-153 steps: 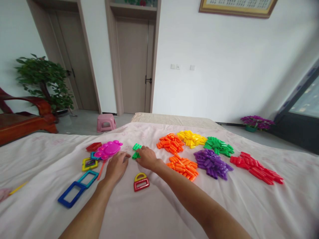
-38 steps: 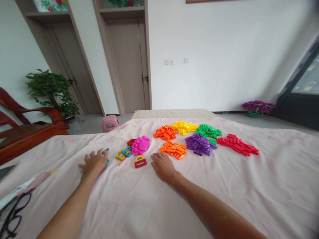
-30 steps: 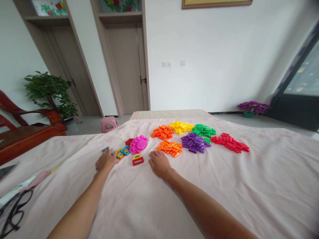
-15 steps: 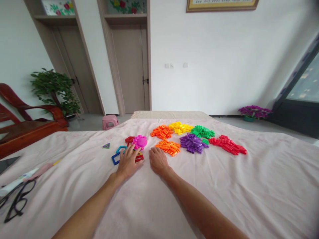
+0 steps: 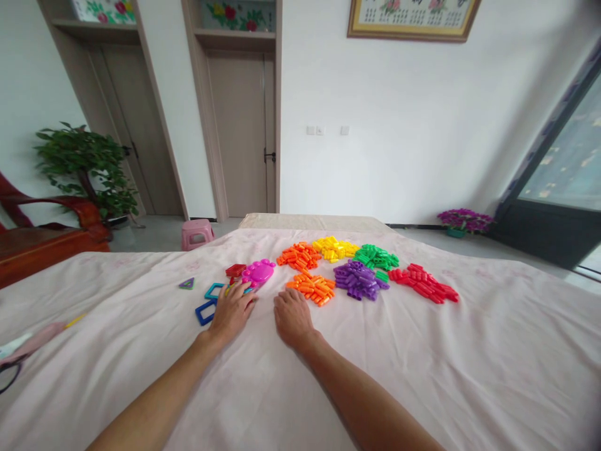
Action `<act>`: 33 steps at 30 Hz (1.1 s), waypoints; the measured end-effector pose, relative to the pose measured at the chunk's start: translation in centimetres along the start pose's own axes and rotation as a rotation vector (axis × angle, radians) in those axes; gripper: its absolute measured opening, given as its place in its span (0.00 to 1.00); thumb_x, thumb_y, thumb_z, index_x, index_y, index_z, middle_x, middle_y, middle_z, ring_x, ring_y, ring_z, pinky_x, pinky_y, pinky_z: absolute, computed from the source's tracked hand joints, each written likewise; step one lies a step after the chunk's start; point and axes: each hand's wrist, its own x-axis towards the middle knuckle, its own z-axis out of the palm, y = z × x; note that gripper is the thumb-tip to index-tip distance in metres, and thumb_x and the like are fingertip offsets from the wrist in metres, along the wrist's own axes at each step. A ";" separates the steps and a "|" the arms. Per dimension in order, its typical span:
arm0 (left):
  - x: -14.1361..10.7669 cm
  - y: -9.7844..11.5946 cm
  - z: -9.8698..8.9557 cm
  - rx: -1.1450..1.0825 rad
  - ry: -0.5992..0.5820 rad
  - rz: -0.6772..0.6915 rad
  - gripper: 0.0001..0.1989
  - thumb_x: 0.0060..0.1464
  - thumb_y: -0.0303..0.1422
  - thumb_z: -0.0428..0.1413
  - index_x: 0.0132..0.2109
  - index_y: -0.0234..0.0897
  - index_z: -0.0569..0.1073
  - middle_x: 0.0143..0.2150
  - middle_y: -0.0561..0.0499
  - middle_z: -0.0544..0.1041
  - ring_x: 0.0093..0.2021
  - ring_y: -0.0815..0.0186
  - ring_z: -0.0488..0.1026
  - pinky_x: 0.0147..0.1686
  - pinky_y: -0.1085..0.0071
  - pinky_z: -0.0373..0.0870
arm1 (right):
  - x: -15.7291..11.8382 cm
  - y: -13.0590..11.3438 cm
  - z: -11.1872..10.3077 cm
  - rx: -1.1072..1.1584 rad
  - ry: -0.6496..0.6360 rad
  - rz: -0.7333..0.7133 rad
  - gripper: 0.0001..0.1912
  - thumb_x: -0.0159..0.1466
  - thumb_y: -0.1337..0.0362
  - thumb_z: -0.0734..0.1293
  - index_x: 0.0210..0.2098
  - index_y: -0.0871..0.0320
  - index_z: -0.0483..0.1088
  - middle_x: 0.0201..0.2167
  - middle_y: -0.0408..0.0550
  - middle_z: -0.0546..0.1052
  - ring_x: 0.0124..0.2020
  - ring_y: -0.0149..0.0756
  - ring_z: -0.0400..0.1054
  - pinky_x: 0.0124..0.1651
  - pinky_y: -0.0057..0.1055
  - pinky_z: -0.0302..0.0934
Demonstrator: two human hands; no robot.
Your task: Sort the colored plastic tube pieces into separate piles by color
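Observation:
My left hand (image 5: pixel 230 313) lies palm down over flat magnetic tiles, its fingers stretched out and apart, covering most of a yellow and a red piece. Close by it are a light-blue tile frame (image 5: pixel 214 290), a dark-blue tile frame (image 5: pixel 205 312), red tiles (image 5: pixel 235 270) and a pink paw-shaped piece (image 5: pixel 260 273). My right hand (image 5: pixel 293 318) rests on the cloth with curled fingers, just in front of a light-orange pile of small plastic tubes (image 5: pixel 313 288). Its palm side is hidden, so I cannot see whether anything is inside.
Behind and right lie further tube piles: dark orange (image 5: pixel 298 255), yellow (image 5: pixel 334 248), green (image 5: pixel 375 257), purple (image 5: pixel 360 280) and red (image 5: pixel 424 283). A small triangle tile (image 5: pixel 186 284) sits at left. Glasses (image 5: pixel 10 374) show partly at the pale cloth's (image 5: pixel 469 376) left edge.
The camera view has shifted, so everything sits a little further left. My left fingers have drawn closer together over the tiles, hiding more of the red and yellow. My right hand stays by the light-orange pile.

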 end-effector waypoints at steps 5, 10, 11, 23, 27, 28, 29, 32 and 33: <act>0.3 -1.2 0.4 0.014 0.056 -0.055 0.15 0.60 0.31 0.52 0.47 0.44 0.81 0.61 0.43 0.74 0.64 0.50 0.65 0.63 0.47 0.55 | -0.1 -0.1 -0.2 0.026 -0.024 -0.012 0.12 0.70 0.66 0.59 0.43 0.57 0.74 0.46 0.53 0.76 0.56 0.44 0.61 0.62 0.40 0.52; 0.5 -1.6 0.7 0.015 0.031 -0.061 0.15 0.60 0.32 0.52 0.47 0.45 0.81 0.61 0.44 0.74 0.64 0.51 0.66 0.63 0.49 0.55 | -0.2 0.2 -0.3 0.098 0.024 -0.024 0.12 0.71 0.65 0.59 0.46 0.55 0.74 0.48 0.49 0.77 0.58 0.41 0.61 0.63 0.38 0.51; 0.5 -1.5 0.7 0.017 0.028 -0.067 0.14 0.59 0.33 0.52 0.47 0.45 0.81 0.61 0.45 0.75 0.64 0.51 0.66 0.63 0.49 0.55 | -0.3 0.2 -0.4 0.117 0.030 -0.026 0.13 0.71 0.65 0.59 0.47 0.54 0.74 0.49 0.48 0.77 0.58 0.40 0.61 0.63 0.37 0.51; 0.4 -1.2 0.0 -0.008 0.140 -0.090 0.12 0.58 0.32 0.53 0.45 0.44 0.80 0.53 0.44 0.78 0.55 0.51 0.71 0.63 0.45 0.52 | 3.6 2.6 -3.6 0.209 0.065 -0.069 0.19 0.68 0.71 0.61 0.55 0.51 0.74 0.56 0.47 0.76 0.60 0.40 0.63 0.63 0.40 0.56; 0.5 -1.2 0.1 -0.038 0.162 -0.087 0.13 0.57 0.31 0.54 0.44 0.45 0.81 0.53 0.44 0.78 0.55 0.51 0.72 0.63 0.44 0.53 | 9.9 6.9 -4.5 0.039 -0.013 -0.068 0.20 0.69 0.68 0.61 0.58 0.50 0.72 0.60 0.49 0.72 0.63 0.41 0.59 0.65 0.43 0.52; 0.5 -1.2 0.2 -0.044 0.171 -0.084 0.13 0.57 0.31 0.54 0.44 0.46 0.81 0.53 0.44 0.78 0.55 0.51 0.72 0.63 0.44 0.54 | 11.3 8.0 -4.3 -0.003 -0.045 -0.073 0.20 0.69 0.67 0.62 0.59 0.49 0.71 0.62 0.49 0.70 0.65 0.42 0.57 0.66 0.44 0.51; 0.5 -1.2 0.3 -0.047 0.180 -0.080 0.12 0.56 0.31 0.54 0.44 0.47 0.81 0.53 0.44 0.78 0.55 0.51 0.72 0.63 0.44 0.54 | 12.6 8.8 -3.8 -0.040 -0.079 -0.081 0.20 0.69 0.66 0.62 0.60 0.49 0.70 0.64 0.48 0.68 0.67 0.43 0.55 0.67 0.45 0.49; 0.6 -1.4 0.7 -0.047 0.203 -0.063 0.12 0.56 0.30 0.54 0.43 0.48 0.80 0.53 0.44 0.78 0.56 0.50 0.71 0.61 0.44 0.57 | 15.1 10.6 -1.7 -0.112 -0.170 -0.115 0.21 0.69 0.62 0.64 0.60 0.47 0.70 0.68 0.48 0.63 0.70 0.46 0.50 0.69 0.49 0.45; 0.6 -1.5 0.8 -0.043 0.208 -0.056 0.12 0.56 0.31 0.54 0.43 0.48 0.80 0.53 0.44 0.78 0.56 0.49 0.71 0.60 0.44 0.58 | 15.7 11.0 -1.0 -0.116 -0.190 -0.132 0.20 0.69 0.61 0.64 0.60 0.47 0.70 0.68 0.48 0.63 0.70 0.46 0.49 0.69 0.50 0.44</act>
